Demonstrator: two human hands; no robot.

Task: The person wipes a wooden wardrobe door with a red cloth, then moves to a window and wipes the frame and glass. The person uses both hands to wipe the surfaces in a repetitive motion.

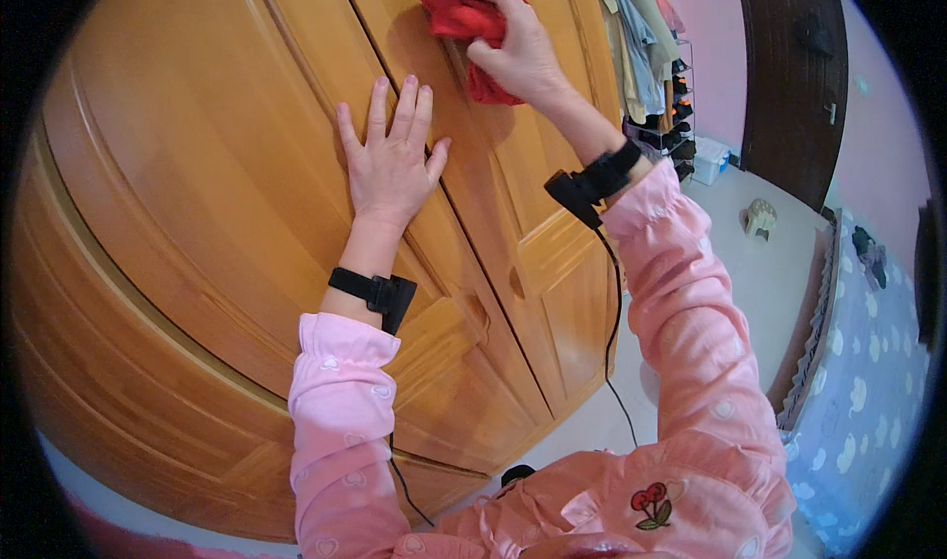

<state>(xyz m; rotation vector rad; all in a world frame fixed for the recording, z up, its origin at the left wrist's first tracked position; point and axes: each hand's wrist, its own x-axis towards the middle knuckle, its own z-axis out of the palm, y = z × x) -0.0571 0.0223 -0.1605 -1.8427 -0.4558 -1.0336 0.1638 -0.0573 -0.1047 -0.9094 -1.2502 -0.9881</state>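
Note:
A wooden wardrobe (212, 179) with panelled doors fills the left and middle of the head view. My left hand (390, 159) lies flat on a door beside the dark gap between two doors, its fingers spread and holding nothing. Higher up and to the right, my right hand (518, 56) grips a bunched red cloth (462, 4) against the other door. Part of the cloth hangs below the fingers. Both wrists carry black straps with small devices, and thin black cables run down from them.
Clothes (636, 41) hang at the wardrobe's right side, near a rack of shoes (681, 105). Beyond are a white storage box (708, 160), a dark door (794, 75) and a small stool (761, 219) on the pale floor. A bed with a blue patterned cover (853, 391) stands at the right.

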